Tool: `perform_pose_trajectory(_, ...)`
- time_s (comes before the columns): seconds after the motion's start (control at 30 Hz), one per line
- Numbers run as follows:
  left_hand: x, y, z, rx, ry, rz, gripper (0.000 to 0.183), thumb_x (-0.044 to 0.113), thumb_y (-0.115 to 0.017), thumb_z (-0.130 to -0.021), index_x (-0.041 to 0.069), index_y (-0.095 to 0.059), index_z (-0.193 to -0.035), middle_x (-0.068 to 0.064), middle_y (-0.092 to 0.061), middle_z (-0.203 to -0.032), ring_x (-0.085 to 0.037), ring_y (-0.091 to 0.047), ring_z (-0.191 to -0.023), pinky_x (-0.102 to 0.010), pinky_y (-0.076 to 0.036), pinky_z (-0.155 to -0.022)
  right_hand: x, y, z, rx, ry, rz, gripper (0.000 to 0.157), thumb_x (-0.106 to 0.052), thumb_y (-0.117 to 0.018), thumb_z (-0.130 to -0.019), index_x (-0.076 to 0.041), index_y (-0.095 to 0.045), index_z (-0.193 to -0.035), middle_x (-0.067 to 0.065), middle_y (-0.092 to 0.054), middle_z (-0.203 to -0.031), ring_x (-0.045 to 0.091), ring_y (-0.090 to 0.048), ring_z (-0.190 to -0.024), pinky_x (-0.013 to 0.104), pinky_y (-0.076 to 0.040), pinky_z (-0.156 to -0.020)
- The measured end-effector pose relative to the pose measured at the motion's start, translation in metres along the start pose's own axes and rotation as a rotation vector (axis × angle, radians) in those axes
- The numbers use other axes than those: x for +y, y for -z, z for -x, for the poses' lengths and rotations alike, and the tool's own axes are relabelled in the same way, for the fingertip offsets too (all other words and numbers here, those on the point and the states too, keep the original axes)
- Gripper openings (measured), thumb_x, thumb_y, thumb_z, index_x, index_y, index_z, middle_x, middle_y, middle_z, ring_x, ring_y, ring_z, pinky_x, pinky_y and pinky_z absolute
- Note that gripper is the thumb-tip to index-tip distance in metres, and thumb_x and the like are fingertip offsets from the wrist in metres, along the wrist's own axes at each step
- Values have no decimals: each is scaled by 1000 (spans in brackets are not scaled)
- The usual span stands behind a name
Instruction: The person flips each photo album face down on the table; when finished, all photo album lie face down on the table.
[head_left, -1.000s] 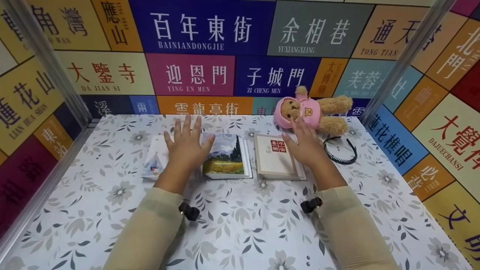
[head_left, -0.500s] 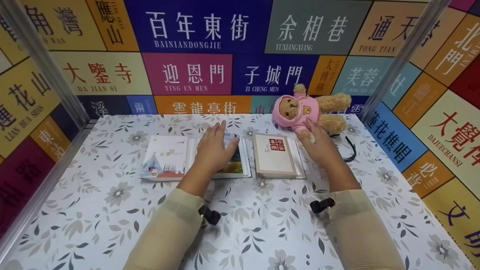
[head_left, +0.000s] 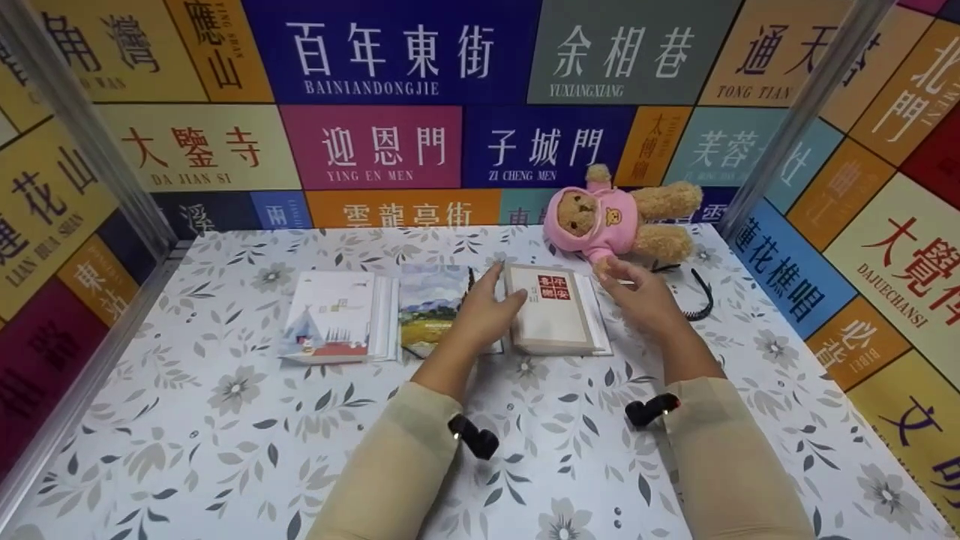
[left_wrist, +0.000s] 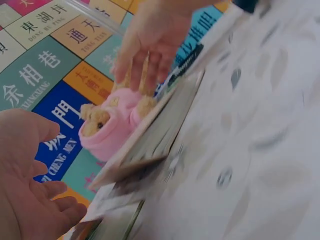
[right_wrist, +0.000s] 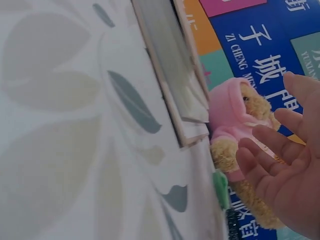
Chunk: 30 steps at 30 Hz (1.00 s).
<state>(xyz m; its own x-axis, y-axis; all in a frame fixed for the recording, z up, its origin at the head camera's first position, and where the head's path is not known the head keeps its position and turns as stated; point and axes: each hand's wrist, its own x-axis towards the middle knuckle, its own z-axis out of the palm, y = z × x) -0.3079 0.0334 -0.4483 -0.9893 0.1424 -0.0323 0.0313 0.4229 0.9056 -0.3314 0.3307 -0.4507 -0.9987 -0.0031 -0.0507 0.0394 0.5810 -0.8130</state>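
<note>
A beige book (head_left: 551,315) with a red square of characters lies face up on the table. My left hand (head_left: 487,311) hovers at its left edge, fingers spread and holding nothing. My right hand (head_left: 646,304) is off its right edge, fingers loosely bent; in the right wrist view that hand (right_wrist: 282,150) has nothing in its palm. Left of the left hand lies a book with a painted landscape (head_left: 431,307), partly covered by that hand. Further left is a white book (head_left: 330,315) with a tent picture.
A teddy bear (head_left: 611,221) in a pink hoodie lies on its back behind the right hand. A black toothed headband (head_left: 703,296) is to its right, partly hidden. Printed panels (head_left: 405,52) wall in the floral-covered table (head_left: 540,450). Something small and green (right_wrist: 221,190) shows near the bear.
My left hand has swept right, from over the white and landscape books to the beige book's left edge. My right hand has shifted slightly right, off the beige book, its fingers bending more.
</note>
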Motion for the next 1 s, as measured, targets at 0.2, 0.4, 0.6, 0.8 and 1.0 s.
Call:
perform_pose_trajectory(0.2, -2, -19, 1, -17, 32, 146, 79, 26, -68, -101, 8, -30, -169, -20, -34, -174, -34, -34, -162, -48, -27, -135, 3, -10, -1, -79, -61, -152, 71, -43, -65, -107, -21, -37, -168, 11, -46, -169, 36, -54, -143, 48, -50, -115)
perform_pose_trajectory(0.4, -3, -26, 5, -90, 84, 260, 91, 9, -68, -96, 6, -19, -172, -20, -30, -176, -31, -35, -161, -43, -27, -135, 9, -9, 1, -145, -71, -144, 72, -34, -70, -105, -15, -39, -167, 13, -43, -170, 41, -52, -147, 55, -43, -123)
perform_pose_trajectory(0.6, -4, -29, 7, -101, 116, 307, 91, -11, -59, -85, 5, -27, -169, -19, -46, -167, -32, -49, -149, -43, -41, -128, 8, -10, 4, -207, -83, -72, 75, -20, -77, -99, -16, -43, -165, 13, -46, -169, 36, -45, -156, 53, -33, -132)
perform_pose_trajectory(0.8, -7, -31, 8, -92, 122, 286, 94, -15, -55, -82, 5, -27, -170, -18, -45, -168, -32, -48, -151, -42, -40, -128, 6, -13, 6, -253, -91, 41, 78, -25, -83, -92, -22, -49, -162, 19, -50, -164, 38, -43, -156, 55, -28, -133)
perform_pose_trajectory(1.0, -11, -35, 6, -112, 138, 399, 97, -18, -53, -81, 4, -21, -171, -18, -39, -172, -34, -45, -155, -42, -43, -126, 7, -14, 8, -286, 6, 108, 67, -24, -80, -95, -16, -55, -158, 16, -44, -170, 42, -46, -154, 56, -29, -132)
